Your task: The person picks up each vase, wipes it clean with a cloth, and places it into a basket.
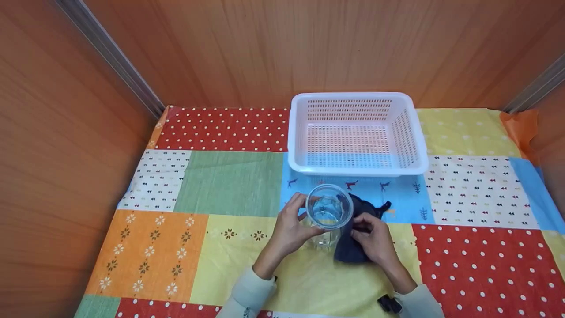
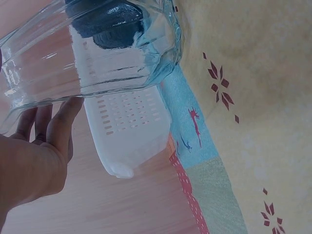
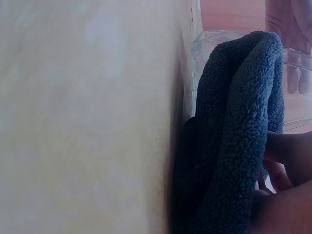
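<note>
A clear glass jar [image 1: 329,211] with a round, thick rim is held upright or nearly so by my left hand [image 1: 288,233], the thumb on the near side and fingers on the far side. Its faceted wall [image 2: 48,63] fills the upper left of the left wrist view. My right hand [image 1: 376,238] pinches a dark blue-grey terry towel [image 1: 348,251] just right of the jar. In the right wrist view the folded towel [image 3: 243,112] stands against the glass and hides part of it. Some right fingertips are hidden by the cloth.
A white perforated plastic basket [image 1: 357,170] stands behind the hands, near the wooden back wall [image 1: 273,48]. Patchwork cloth [image 1: 234,183] covers the table. Wooden panels rise on the left [image 1: 53,132] and right. A dark strap end of the towel [image 1: 385,207] points right.
</note>
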Demonstrator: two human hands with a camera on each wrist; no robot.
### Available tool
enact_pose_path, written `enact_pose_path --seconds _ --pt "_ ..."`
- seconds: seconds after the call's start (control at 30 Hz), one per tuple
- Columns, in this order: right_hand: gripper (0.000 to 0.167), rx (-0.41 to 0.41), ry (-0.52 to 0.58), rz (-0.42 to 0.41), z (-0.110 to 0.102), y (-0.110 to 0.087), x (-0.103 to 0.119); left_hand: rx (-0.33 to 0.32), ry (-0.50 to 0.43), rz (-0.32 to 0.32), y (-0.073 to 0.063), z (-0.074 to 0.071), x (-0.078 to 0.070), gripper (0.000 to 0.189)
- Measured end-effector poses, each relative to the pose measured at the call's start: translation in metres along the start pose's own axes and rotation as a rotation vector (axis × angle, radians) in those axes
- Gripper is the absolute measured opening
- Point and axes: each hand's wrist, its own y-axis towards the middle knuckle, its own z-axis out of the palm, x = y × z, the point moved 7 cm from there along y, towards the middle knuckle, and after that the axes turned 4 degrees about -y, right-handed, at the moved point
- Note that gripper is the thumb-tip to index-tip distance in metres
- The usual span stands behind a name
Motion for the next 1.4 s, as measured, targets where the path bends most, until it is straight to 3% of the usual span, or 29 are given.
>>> enact_pose_path --seconds 0.8,1.07,1.4 --pt "0.019 -0.025 0.028 0.035 -0.005 0.001 0.02 0.015 0.001 -0.025 -0.001 0.0 0.003 0.061" --pt "0.019 -0.035 0.085 -0.013 -0.007 0.001 0.032 -0.013 0.003 0.007 0.001 0.0 0.002 0.06" --pt "0.021 -0.038 0.11 -0.047 -0.01 -0.002 0.047 -0.003 -0.002 -0.004 0.0 0.0 0.002 0.063"
